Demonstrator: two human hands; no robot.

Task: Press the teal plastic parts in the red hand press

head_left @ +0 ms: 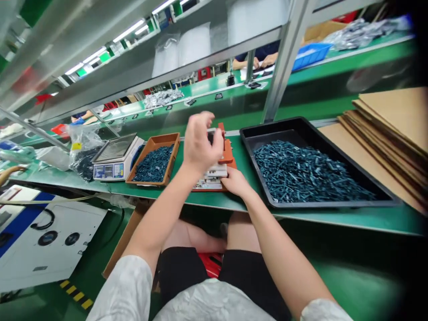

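Observation:
My left hand hangs just above an orange-red fixture, fingers curled and apart, with nothing visible in them. My right hand rests at the fixture's front edge, against a stack of white and dark flat parts; its fingertips are hidden. To the left stands a brown tray heaped with small dark teal parts. To the right, a large black tray holds a bigger pile of similar parts.
A digital scale and a plastic bag of dark parts stand left on the green bench. Cardboard sheets lie stacked at right. A shelf upright rises behind the trays. A co-worker's hands work at the far bench.

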